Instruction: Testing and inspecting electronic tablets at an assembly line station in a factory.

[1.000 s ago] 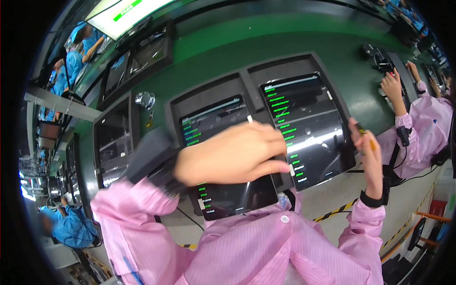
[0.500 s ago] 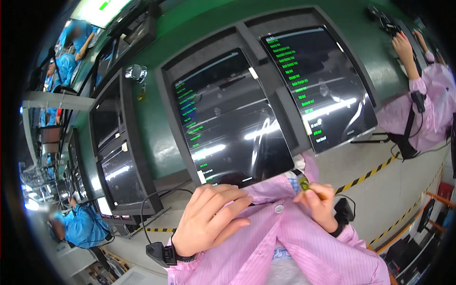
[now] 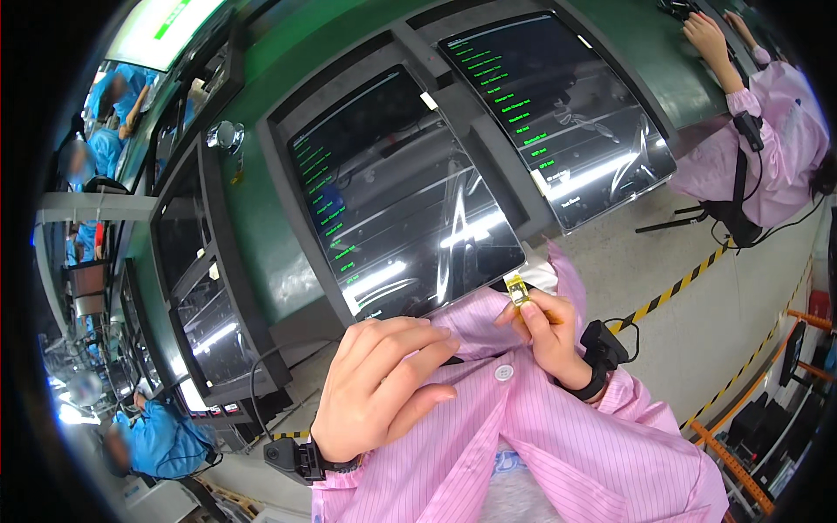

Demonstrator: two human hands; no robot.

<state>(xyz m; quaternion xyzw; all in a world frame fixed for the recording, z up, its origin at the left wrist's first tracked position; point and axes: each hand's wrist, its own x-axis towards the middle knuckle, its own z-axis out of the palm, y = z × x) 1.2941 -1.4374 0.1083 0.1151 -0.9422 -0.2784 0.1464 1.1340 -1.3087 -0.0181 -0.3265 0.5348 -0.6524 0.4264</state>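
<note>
Pinched between thumb and fingers of the right hand (image 3: 549,336) is a small yellow connector piece (image 3: 517,290), so that grip is closed on it. Its long axis runs roughly up and a bit left in the view, with the free tip pointing at the bottom right corner of the near tablet screen (image 3: 397,192), just beside the screen's edge. Can't tell if it actually touches.

Left hand (image 3: 379,388) is empty, its grip loose, fingers curled and resting against the pink striped smock (image 3: 523,436) at the chest, just left of the white button (image 3: 503,372). Both wrists have black straps.

Two big dark tablets with green text sit tilted in grey frames on the green worktop (image 3: 261,227); the second tablet (image 3: 558,105) is to the right. Another person in pink (image 3: 767,131) is at the far right, hands on the worktop.

Compared with half a second ago, not much has changed: the hands sit about the same, the connector's tip is now up closer to the screen corner, and the view has shifted slightly so the screens sit higher.
</note>
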